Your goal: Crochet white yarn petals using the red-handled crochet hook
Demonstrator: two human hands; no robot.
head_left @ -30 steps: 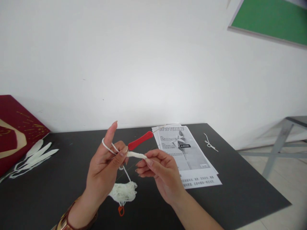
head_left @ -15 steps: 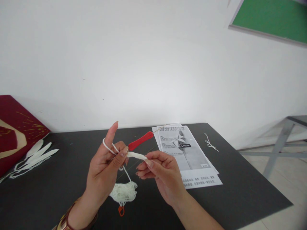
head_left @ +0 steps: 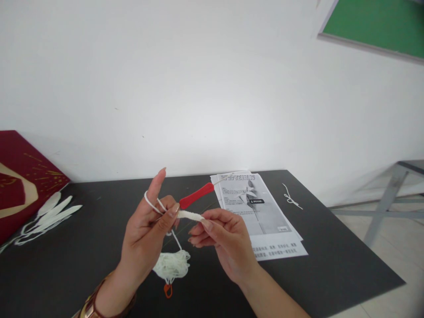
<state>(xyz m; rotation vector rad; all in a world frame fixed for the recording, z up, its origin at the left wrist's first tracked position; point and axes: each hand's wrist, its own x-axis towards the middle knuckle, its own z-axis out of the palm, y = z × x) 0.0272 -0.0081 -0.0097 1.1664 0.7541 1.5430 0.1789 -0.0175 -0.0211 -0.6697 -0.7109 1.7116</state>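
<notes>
Between my two hands stretches a narrow white crochet strip [head_left: 190, 215]. My left hand [head_left: 150, 223] pinches its left end, with the index finger raised and a loop of white yarn [head_left: 149, 201] around that finger. A crochet hook with a red handle [head_left: 197, 195] slants up and right from the left fingers; where its shaft meets the work is hidden. The thumb and fingertips of my right hand [head_left: 227, 236] grip the strip's right end. Below the hands lies a white yarn bundle [head_left: 172, 265], with an orange stitch marker [head_left: 168, 290] at its near end.
Printed sheets [head_left: 270, 212] lie on the black table [head_left: 331, 260] behind my right hand. A short knotted yarn scrap [head_left: 291, 197] is farther right. At the left are several white crocheted petals [head_left: 54, 216] beside a dark red bag or box [head_left: 24, 181]. A white wall rises behind.
The hands, strip and hook have shifted very slightly to the right. Both hands keep the same hold on the strip.
</notes>
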